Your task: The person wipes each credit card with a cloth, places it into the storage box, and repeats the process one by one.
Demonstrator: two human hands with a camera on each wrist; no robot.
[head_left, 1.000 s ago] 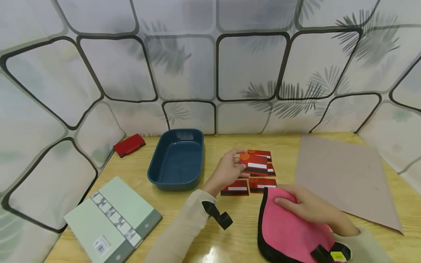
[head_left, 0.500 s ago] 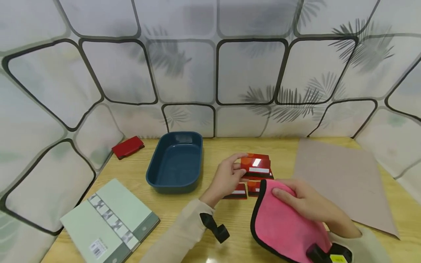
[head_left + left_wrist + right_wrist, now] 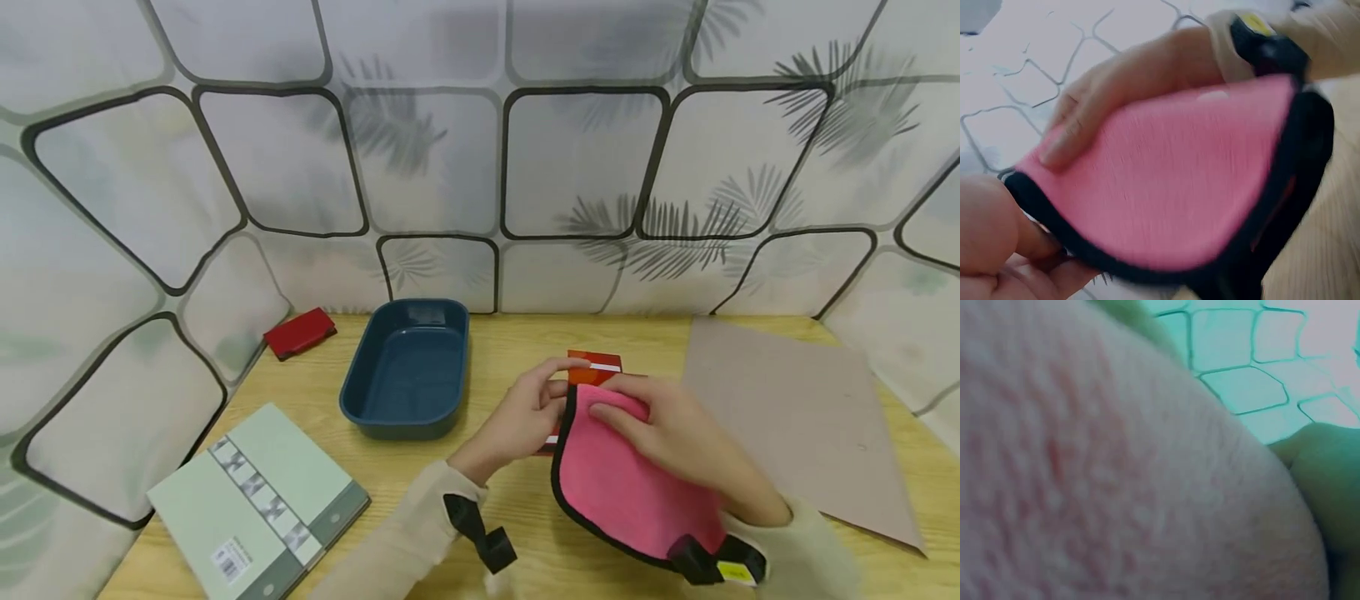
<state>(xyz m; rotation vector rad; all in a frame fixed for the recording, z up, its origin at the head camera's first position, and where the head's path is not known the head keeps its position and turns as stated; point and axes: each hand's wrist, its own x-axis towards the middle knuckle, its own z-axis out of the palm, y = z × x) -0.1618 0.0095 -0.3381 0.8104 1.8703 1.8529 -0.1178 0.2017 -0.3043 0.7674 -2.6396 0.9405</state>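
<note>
My right hand (image 3: 675,433) grips a pink cloth with black edging (image 3: 637,492), thumb on its near face. The cloth hangs down toward me, and in the left wrist view the pink cloth (image 3: 1166,181) fills the middle. My left hand (image 3: 525,412) meets the cloth's upper left edge and pinches a red card (image 3: 588,377), mostly hidden behind cloth and fingers. Behind it, another red card (image 3: 611,359) with a white strip shows on the table. The right wrist view is filled by blurred pink cloth (image 3: 1116,469), with part of my right hand (image 3: 1329,475) at its edge.
A dark blue tray (image 3: 408,367) stands left of my hands. Beyond it on the left lies a small red case (image 3: 300,333). A pale green binder (image 3: 262,500) is at front left. A flat greyish board (image 3: 795,417) lies on the right of the wooden table.
My right hand has brought the pink cloth left and up against the card in my left hand. The cloth now covers most of the cards that showed before.
</note>
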